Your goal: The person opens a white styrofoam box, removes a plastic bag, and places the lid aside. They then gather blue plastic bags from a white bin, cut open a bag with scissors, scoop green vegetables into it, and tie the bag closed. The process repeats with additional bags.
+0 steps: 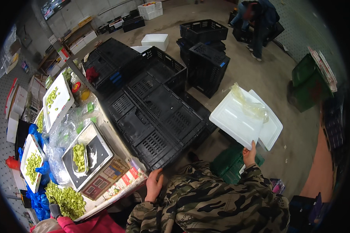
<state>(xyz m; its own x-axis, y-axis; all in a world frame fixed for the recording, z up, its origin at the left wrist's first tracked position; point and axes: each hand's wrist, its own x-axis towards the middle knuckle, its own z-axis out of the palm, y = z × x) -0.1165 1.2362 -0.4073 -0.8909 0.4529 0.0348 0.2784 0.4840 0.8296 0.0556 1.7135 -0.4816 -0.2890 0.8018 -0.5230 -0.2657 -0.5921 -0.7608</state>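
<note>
At the right, my right hand [249, 154] pinches the near corner of a white foam lid or tray [236, 116]. Crumpled translucent plastic film [248, 104] lies across its top, and a second white foam piece [271, 131] shows beneath and beside it. My left hand [154, 185] is at the near corner of a closed black folding crate [163, 116]; it holds nothing, and whether its fingertips touch the crate is unclear. A green plastic crate [227, 163] stands low beside my right forearm, partly covered by my camouflage sleeve.
Left, a packing table [125, 186] bears a scale [102, 148] with a tray of sliced green vegetable [79, 157] and a loose pile [67, 201]. A co-worker's gloved hand [55, 210] touches that pile. Black crates [208, 67], a green bin [309, 81] and a bending person [259, 26] stand beyond.
</note>
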